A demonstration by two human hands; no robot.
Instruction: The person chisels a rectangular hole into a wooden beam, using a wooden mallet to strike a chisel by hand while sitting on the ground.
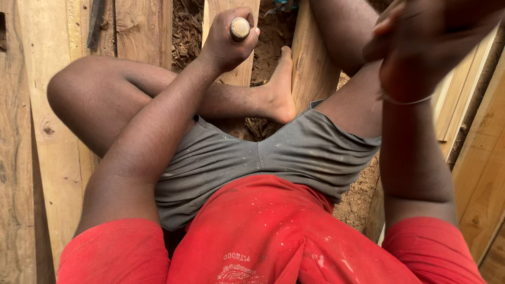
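Observation:
My left hand (227,39) is closed around a round wooden tool handle (240,28), whose worn butt end points up at the camera; the rest of the tool is hidden under the fist. It is held over a pale wooden plank (238,76) near my bare foot (280,87). My right hand (421,42) is raised close to the camera at the upper right, blurred, fingers curled; whether it holds anything is unclear. A thin band circles that wrist. I sit with legs folded, in grey shorts and a red shirt.
Pale wooden planks (50,131) lie on the left and more boards (481,173) stand at the right. Brown soil and wood shavings (184,31) fill the gap between planks at the top. A dark metal strip (95,23) rests on the upper-left boards.

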